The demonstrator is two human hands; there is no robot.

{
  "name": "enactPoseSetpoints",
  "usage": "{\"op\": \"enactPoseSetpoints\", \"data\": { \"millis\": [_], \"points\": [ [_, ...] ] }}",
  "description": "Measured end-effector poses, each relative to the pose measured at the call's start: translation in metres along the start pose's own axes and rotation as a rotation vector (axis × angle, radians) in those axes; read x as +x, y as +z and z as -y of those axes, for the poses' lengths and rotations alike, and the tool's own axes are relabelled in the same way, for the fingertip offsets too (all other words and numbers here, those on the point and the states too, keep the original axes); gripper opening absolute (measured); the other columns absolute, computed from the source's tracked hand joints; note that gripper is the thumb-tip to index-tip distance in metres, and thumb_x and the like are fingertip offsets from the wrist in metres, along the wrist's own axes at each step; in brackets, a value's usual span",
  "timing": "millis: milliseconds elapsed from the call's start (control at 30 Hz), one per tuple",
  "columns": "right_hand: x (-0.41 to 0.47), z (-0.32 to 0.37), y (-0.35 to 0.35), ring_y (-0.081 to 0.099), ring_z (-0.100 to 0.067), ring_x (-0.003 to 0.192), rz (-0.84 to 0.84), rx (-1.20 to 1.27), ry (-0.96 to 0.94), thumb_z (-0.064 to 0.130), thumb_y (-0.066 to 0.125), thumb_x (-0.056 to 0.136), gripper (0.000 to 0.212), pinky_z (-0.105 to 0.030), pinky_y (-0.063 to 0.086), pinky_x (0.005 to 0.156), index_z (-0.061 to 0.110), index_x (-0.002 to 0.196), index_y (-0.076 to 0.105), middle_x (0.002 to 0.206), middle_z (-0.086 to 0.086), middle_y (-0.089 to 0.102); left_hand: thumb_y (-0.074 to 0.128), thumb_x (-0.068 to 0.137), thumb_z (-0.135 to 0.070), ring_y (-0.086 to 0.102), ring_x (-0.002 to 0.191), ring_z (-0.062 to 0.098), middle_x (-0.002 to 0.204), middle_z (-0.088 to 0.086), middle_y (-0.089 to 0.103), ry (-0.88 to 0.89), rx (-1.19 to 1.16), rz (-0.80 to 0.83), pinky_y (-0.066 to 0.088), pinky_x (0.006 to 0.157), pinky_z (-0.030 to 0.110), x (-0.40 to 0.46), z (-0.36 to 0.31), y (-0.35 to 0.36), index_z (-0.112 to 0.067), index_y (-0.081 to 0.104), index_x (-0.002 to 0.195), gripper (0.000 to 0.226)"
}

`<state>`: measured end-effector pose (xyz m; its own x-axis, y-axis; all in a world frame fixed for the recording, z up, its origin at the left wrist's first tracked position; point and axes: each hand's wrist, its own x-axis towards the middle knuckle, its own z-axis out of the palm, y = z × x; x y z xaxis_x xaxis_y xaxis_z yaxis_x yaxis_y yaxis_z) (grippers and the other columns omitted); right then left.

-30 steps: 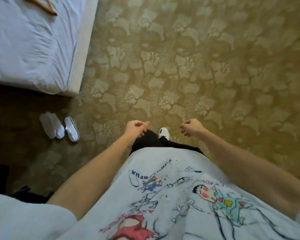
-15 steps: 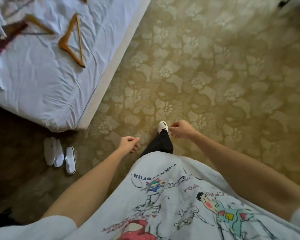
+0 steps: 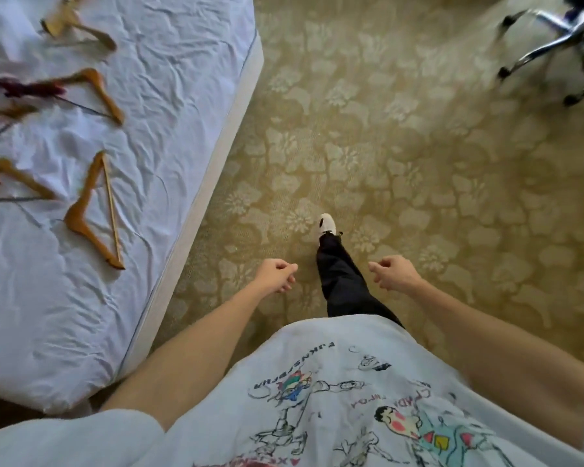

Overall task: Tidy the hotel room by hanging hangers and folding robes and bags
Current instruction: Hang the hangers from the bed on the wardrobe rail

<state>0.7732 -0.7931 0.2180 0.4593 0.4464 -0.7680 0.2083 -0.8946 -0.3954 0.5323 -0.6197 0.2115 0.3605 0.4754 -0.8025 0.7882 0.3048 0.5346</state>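
Observation:
Several wooden hangers lie on the white bed (image 3: 169, 183) at the left. The nearest hanger (image 3: 93, 210) lies close to the bed's right edge, and another hanger (image 3: 95, 92) rests farther back. My left hand (image 3: 277, 276) hangs in front of me over the carpet, fingers loosely curled, holding nothing. My right hand (image 3: 393, 273) is level with it on the other side of my leg, also loosely curled and empty. Both hands are well to the right of the bed and apart from the hangers.
Patterned gold carpet (image 3: 418, 163) covers the floor ahead. A chrome swivel-chair base (image 3: 553, 38) stands at the top right. My leg with a white shoe (image 3: 327, 224) steps forward between my hands.
The view has swung toward the bed: more hangers and the chair base have come into sight, and the slippers have dropped out. Both hands stay loosely curled and empty.

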Motion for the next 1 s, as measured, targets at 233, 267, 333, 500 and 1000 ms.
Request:
{"op": "enactPoseSetpoints", "data": {
  "millis": [233,267,333,500,1000],
  "points": [
    [0.128,0.124,-0.110,0.070,-0.019,0.072,0.028,-0.065,-0.041,0.033,0.060,0.097,0.028,-0.038,0.060,0.074,0.012,0.083,0.072,0.079,-0.003,0.074,0.059,0.100,-0.020,0.060,0.055,0.015,0.075,0.008,0.068,-0.094,-0.061,-0.102,0.048,0.048,0.023,0.107,-0.129,-0.073,-0.004,0.069,0.091,0.021],
    [0.142,0.151,-0.122,0.069,-0.018,0.070,0.044,-0.082,-0.062,0.033,0.059,0.098,0.029,-0.037,0.060,0.073,0.010,0.085,0.072,0.078,-0.003,0.074,0.059,0.101,-0.019,0.059,0.054,0.015,0.074,0.007,0.067,-0.112,-0.082,-0.116,0.048,0.047,0.022,0.117,-0.143,-0.084,-0.003,0.068,0.090,0.021],
    [0.174,0.205,-0.141,0.069,-0.018,0.069,0.100,-0.126,-0.139,0.033,0.058,0.098,0.032,-0.036,0.060,0.073,0.005,0.090,0.072,0.081,-0.005,0.075,0.058,0.101,-0.018,0.057,0.053,0.015,0.070,0.006,0.066,-0.138,-0.132,-0.177,0.046,0.046,0.021,0.138,-0.164,-0.105,-0.004,0.067,0.088,0.021],
    [0.235,0.342,-0.166,0.066,-0.013,0.068,0.244,-0.241,-0.325,0.033,0.056,0.100,0.029,-0.031,0.056,0.071,0.009,0.093,0.072,0.082,-0.001,0.073,0.058,0.101,-0.017,0.053,0.052,0.018,0.070,0.009,0.063,-0.248,-0.322,-0.323,0.045,0.042,0.022,0.172,-0.195,-0.152,-0.003,0.067,0.083,0.024],
    [0.450,0.641,-0.228,0.062,-0.009,0.061,0.384,-0.632,-0.513,0.028,0.058,0.101,0.019,-0.020,0.046,0.054,0.014,0.091,0.068,0.077,0.001,0.070,0.057,0.100,-0.018,0.054,0.059,0.016,0.074,0.007,0.064,-0.437,-0.643,-0.436,0.044,0.045,0.018,0.326,-0.311,-0.305,-0.004,0.068,0.086,0.022]
  ]
}}
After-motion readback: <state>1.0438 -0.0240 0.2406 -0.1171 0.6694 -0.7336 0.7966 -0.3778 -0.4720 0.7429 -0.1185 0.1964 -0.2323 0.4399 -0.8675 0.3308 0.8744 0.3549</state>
